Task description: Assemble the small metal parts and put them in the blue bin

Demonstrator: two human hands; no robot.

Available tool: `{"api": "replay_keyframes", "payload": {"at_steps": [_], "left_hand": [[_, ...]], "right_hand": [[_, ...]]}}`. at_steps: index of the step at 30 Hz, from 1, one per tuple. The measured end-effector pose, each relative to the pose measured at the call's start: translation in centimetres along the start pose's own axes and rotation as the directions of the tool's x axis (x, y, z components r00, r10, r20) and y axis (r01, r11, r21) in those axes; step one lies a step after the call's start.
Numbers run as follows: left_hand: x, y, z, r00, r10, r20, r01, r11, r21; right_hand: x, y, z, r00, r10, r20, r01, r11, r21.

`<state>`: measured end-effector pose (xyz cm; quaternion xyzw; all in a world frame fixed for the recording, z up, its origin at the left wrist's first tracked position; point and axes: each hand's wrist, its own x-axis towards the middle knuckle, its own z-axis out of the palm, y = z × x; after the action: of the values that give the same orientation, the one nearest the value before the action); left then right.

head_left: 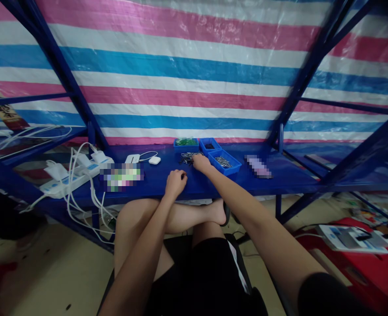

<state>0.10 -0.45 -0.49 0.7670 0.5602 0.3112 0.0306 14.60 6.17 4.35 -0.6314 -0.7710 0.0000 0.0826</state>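
My right hand (201, 163) reaches down to a loose pile of small, thin metal pieces (187, 156) on the blue table (154, 181). Its fingertips are pinched together at the pile's right edge; whatever is between them is too small to name. Closer to the table's front edge, my left hand (176, 184) rests with curled fingers, and its contents are hidden. Beside the right hand, a blue bin (232, 169) contains more thin metal pieces. Behind it sit a bin (216, 143) with dark pieces and another bin (177, 148) with green pieces.
On the left lie a power strip (54, 188) with plugs and trailing white cables, a white adapter (133, 159) and a small white case (154, 160). Blurred-out objects lie left and right. Blue frame posts (281, 131) flank the table before a striped sheet (194, 83).
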Motion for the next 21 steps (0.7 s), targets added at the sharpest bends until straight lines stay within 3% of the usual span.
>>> {"api": "replay_keyframes", "payload": {"at_steps": [7,21], "left_hand": [[0.0,0.1,0.1,1.000,-0.012,0.006,0.012,0.999,0.043],[-0.1,0.3,-0.1,0.999,-0.028,0.017,0.027,0.997,0.069]], "right_hand": [[-0.6,0.4,-0.2,1.000,0.031,0.004,-0.031,0.999,0.008],[-1.4,0.8,0.0,0.999,-0.037,0.014,0.037,0.999,-0.019]]}}
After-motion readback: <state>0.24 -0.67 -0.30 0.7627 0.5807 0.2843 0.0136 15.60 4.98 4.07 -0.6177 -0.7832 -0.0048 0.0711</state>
